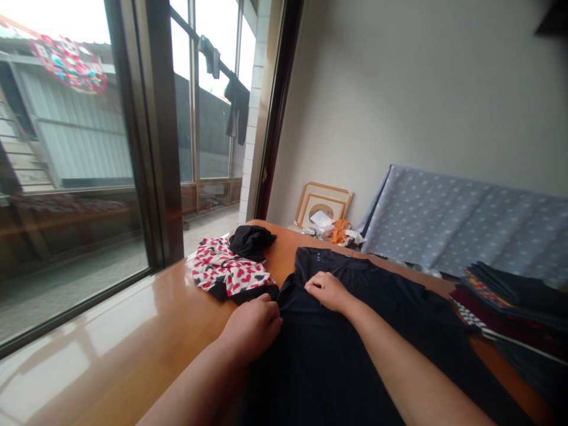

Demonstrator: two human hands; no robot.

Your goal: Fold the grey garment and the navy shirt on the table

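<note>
Head cam: dark garment [390,305] sprawled over a wooden table [186,331]
Left hand [252,325] is curled shut on its edge; right hand [327,290] is half-curled on top, can't tell if it's pinching fabric. Heart-print clothing [233,269] nearby.

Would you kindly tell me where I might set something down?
Bare table lies between window and left hand, with a narrow strip between black cloth and dark garment. The right is crowded with that garment and a clothes stack.
</note>
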